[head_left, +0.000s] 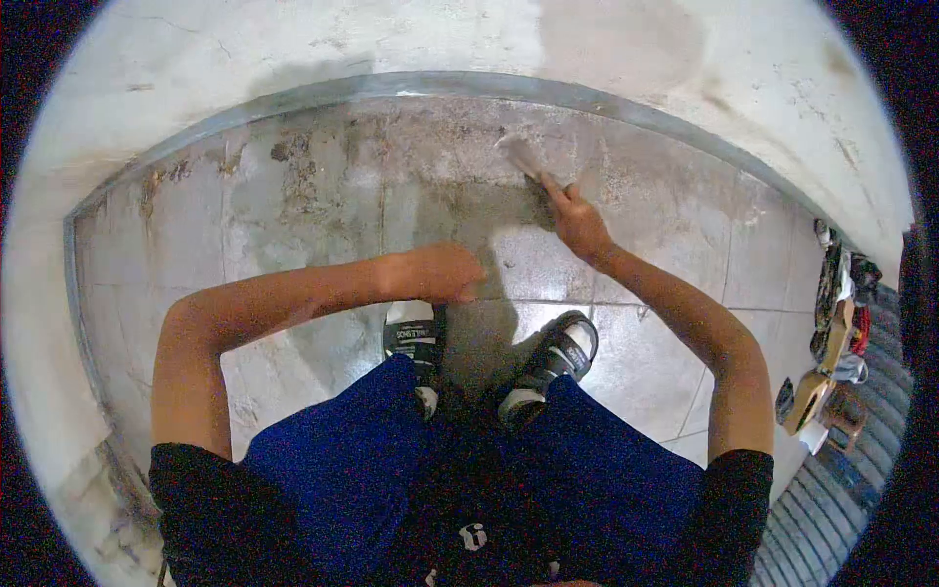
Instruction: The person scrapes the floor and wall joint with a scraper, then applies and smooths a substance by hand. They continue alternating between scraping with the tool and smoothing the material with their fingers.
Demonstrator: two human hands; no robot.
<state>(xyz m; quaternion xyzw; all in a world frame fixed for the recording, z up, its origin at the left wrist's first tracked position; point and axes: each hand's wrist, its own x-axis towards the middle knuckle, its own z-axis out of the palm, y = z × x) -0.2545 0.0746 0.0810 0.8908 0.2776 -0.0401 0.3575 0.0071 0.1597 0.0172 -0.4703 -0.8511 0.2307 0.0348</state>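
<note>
My right hand [577,220] is stretched forward over the dirty tiled floor [323,205] and grips a flat scraper-like tool [520,157], whose pale blade lies against the tiles close to the grey skirting strip [411,86]. My left hand [445,271] hangs closed above the floor in front of my feet, and nothing shows in it. Below me are blue shorts [391,460] and two black-and-white sandals [416,338].
A pale wall [626,49] curves round the far side and the left. The tiles carry brown and grey stains, thickest near the wall. At the right edge, several shoes and small objects [831,333] lie beside a ribbed dark mat [861,470].
</note>
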